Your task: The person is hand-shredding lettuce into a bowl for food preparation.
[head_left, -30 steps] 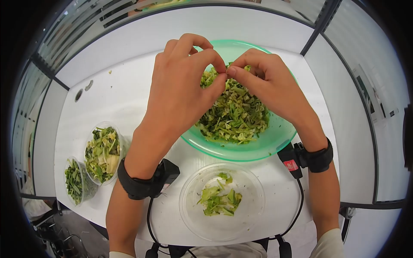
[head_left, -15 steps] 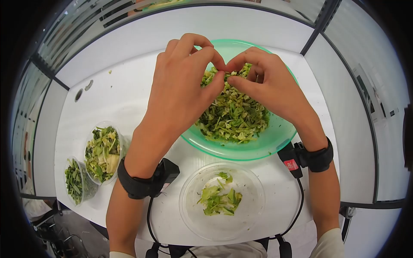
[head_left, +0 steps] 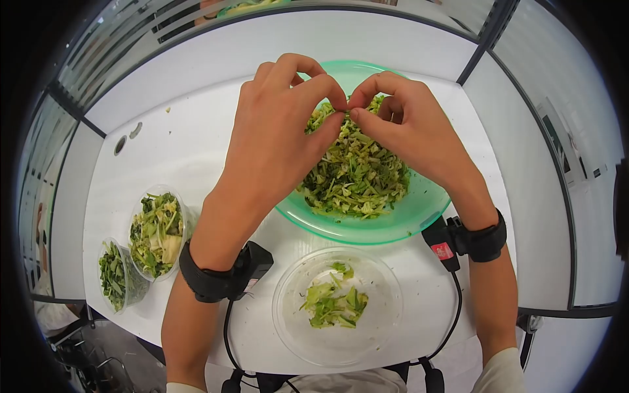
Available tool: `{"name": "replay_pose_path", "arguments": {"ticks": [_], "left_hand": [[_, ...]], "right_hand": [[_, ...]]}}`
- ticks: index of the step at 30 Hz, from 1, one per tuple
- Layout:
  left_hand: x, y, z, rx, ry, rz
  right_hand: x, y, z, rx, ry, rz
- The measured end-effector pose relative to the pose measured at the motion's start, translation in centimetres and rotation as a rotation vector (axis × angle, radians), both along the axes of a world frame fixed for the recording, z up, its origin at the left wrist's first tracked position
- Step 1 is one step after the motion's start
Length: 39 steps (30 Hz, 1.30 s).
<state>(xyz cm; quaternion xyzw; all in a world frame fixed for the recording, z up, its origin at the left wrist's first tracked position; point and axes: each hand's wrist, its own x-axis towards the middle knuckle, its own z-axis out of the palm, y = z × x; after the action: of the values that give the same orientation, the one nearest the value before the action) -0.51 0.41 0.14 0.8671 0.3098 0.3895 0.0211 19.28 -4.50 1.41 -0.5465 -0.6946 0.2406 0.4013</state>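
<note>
My left hand (head_left: 278,124) and my right hand (head_left: 416,124) meet fingertip to fingertip above a translucent green basin (head_left: 357,236). Both pinch thumb against forefinger; whatever lies between the tips is too small to make out. A heap of chopped leafy greens (head_left: 357,177) fills the middle of the basin, partly hidden behind my fingers. Closer to me stands a clear round plastic bowl (head_left: 288,327), with a small clump of pale green leaf pieces (head_left: 334,304) on its bottom.
At left, two clear tubs hold pale cut greens (head_left: 157,236) and darker leaves (head_left: 113,278). Black wrist straps (head_left: 219,275) trail cables beside the bowl. White partition walls (head_left: 288,49) surround the white table (head_left: 177,150). A grommet hole (head_left: 120,145) sits at left.
My joined fingertips have shifted very slightly to the right and down, still pinched. The basin, bowl and tubs look unmoved.
</note>
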Motion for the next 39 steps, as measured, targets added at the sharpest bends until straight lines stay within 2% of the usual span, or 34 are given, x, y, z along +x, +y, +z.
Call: {"name": "replay_pose_path", "arguments": {"ticks": [5,8,18,22,28,35,39], "left_hand": [[-0.1,0.1,-0.1,0.011,0.003,-0.011],[0.0,0.5,-0.6,0.105,-0.05,-0.033],[-0.2,0.7,-0.5,-0.05,-0.04,-0.004],[0.0,1.0,-1.0,0.032,-0.09,-0.03],[-0.2,0.1,-0.3,-0.12,-0.001,-0.008],[-0.4,0.4,-0.9,-0.069,0.101,-0.034],[-0.4,-0.1,-0.7,-0.052,0.148,-0.082]], "right_hand": [[-0.2,-0.1,0.1,-0.001,-0.007,-0.016],[-0.1,0.0,-0.1,0.042,0.016,0.003],[0.0,0.3,-0.3,0.025,-0.004,-0.003],[0.1,0.4,-0.5,0.028,0.002,-0.004],[0.2,0.4,-1.0,0.051,-0.098,0.018],[0.3,0.5,-1.4,0.048,-0.218,-0.053],[-0.3,0.2,-0.9,0.026,-0.171,-0.098]]}}
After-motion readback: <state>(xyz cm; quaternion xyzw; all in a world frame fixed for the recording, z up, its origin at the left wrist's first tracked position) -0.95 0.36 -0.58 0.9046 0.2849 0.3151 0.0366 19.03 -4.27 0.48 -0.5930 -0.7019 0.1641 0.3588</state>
